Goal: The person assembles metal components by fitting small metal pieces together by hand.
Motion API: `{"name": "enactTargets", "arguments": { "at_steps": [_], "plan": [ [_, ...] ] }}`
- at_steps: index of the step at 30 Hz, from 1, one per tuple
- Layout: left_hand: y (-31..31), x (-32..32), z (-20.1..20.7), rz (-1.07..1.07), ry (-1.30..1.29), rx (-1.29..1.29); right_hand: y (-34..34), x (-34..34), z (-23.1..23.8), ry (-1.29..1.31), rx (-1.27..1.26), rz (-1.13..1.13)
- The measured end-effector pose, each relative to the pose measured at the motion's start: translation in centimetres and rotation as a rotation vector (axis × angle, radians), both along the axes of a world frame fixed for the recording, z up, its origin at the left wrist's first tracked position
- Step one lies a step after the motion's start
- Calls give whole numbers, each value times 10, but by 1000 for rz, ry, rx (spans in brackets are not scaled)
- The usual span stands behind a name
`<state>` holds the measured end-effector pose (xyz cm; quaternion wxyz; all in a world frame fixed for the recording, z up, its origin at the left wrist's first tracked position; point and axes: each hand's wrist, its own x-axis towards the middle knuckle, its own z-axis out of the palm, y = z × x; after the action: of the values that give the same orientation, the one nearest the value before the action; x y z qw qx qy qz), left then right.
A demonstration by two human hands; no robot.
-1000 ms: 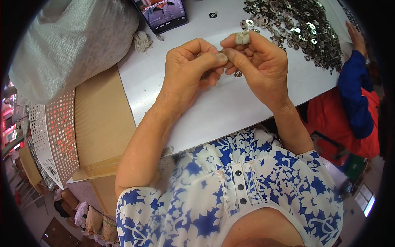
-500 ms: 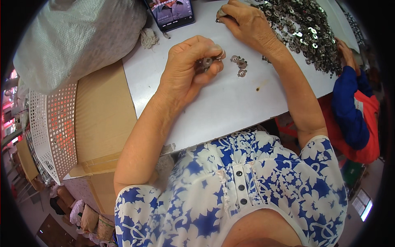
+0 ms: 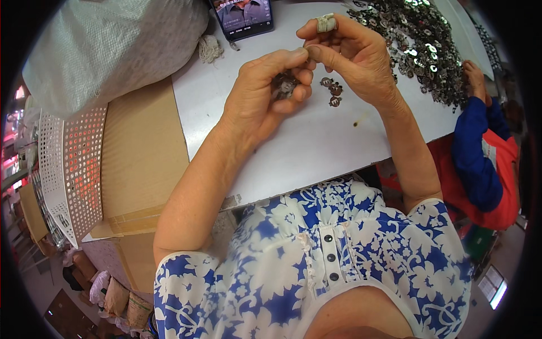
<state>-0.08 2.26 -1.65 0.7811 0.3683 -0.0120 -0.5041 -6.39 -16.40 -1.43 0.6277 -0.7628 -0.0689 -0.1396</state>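
Observation:
My left hand (image 3: 271, 85) is curled around several small metal discs (image 3: 287, 86), with its thumb and forefinger pinched at the top. Thumb to thumb, my right hand (image 3: 358, 62) meets it there, its fingers bent in a pinch. Whatever sits between the right fingertips is too small and covered to make out. A whitish wrap (image 3: 326, 23) circles one right finger. Just below the right hand, a few loose metal pieces (image 3: 335, 89) lie on the white tabletop (image 3: 305, 147).
A large heap of small metal pieces (image 3: 420, 48) spreads over the far right of the table. Beside it rests another person's hand (image 3: 475, 79). A phone (image 3: 243, 17) stands at the back, near a bundle of string (image 3: 210, 50). Left are a white sack (image 3: 113, 51) and a perforated basket (image 3: 84, 169).
My right hand has come back from the far side of the table, leftward and nearer, to meet my left hand. The left hand keeps its discs and has barely moved.

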Motion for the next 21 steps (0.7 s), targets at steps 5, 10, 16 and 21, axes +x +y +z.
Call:
{"name": "enactTargets", "arguments": {
  "at_steps": [5, 10, 16, 21],
  "plan": [
    [5, -1, 0, 12, -96, -1, -7, 16, -7, 142, 243, 53],
    [11, -9, 22, -210, -319, -141, 11, 42, -21, -2, -326, 75],
    [12, -13, 26, -295, -363, -142, 43, 72, -38, -419, -877, -29],
    [7, -13, 22, -247, -333, -143, 48, 78, -38, -433, -918, -16]
  ]
}}
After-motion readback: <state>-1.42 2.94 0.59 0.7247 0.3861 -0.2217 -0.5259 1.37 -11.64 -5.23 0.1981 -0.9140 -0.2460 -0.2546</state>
